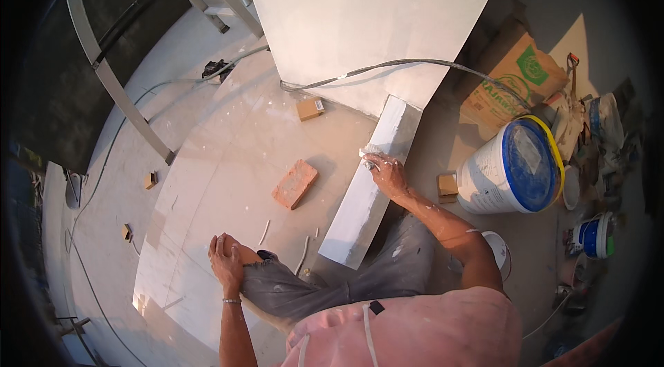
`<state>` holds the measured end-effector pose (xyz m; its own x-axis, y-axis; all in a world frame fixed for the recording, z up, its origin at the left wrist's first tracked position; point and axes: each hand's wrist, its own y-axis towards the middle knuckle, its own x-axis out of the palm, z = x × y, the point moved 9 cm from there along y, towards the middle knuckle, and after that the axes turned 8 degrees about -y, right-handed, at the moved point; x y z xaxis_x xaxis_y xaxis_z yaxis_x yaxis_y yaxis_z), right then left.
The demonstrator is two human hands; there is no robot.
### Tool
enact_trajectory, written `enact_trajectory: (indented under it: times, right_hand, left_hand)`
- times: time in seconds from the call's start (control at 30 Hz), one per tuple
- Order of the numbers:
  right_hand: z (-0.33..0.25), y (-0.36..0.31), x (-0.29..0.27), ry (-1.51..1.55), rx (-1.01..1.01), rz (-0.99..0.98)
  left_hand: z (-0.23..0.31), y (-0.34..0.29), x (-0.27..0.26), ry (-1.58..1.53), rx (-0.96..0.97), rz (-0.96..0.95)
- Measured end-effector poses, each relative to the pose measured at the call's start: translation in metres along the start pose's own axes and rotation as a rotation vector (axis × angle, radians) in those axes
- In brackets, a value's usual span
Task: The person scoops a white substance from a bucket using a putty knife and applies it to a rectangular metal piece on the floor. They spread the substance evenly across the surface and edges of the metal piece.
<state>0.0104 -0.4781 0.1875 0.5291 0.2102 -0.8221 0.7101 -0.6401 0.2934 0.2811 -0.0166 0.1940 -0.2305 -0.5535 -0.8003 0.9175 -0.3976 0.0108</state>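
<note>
A long, narrow ledge (370,187), coated white on top, runs from the foot of the white wall toward my legs. My right hand (387,175) is closed over its middle, gripping a small putty-smeared tool whose exact kind is mostly hidden by the fingers. White putty (371,151) is heaped along the tool's far side, against the ledge's surface. On my bent left knee rests my left hand (225,260), fingers laid flat and holding nothing. An orange brick (295,184) lies on the floor between my left hand and the ledge.
A white bucket (484,177) with a blue lid stands right of the ledge, near a brown paper sack (512,80). Small cardboard boxes (310,108) sit on the floor. A dark cable (394,63) crosses before the wall (373,14). A ladder (117,83) stands at left.
</note>
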Motion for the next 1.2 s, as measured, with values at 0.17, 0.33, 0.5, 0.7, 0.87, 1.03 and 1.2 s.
enact_trajectory:
  times: [0.17,0.33,0.5,0.7,0.87,1.03,1.2]
  right_hand:
    - [-0.071,-0.045,-0.027,0.18,-0.004,-0.109]
    - [0.006,0.02,-0.051,0.106,0.042,0.181]
    - [0.089,0.082,-0.052,-0.025,0.066,0.31]
    - [0.132,0.096,-0.054,-0.098,0.071,0.306]
    - [0.132,0.071,-0.061,-0.108,0.048,0.292]
    - [0.145,0.066,-0.063,-0.133,0.025,0.289]
    - [0.144,0.071,-0.059,-0.116,-0.012,0.318]
  left_hand:
    - [0.006,0.0,-0.004,0.022,-0.004,-0.004]
    - [-0.003,0.002,-0.002,0.024,-0.006,-0.014]
    - [0.002,-0.002,-0.007,0.03,-0.041,0.006]
    - [-0.001,-0.006,-0.008,0.018,-0.04,0.025]
    - [0.002,-0.003,-0.008,0.019,-0.054,-0.001]
    - [0.007,0.003,0.001,0.015,-0.01,-0.018]
    - [0.016,0.002,0.001,0.026,0.04,-0.014]
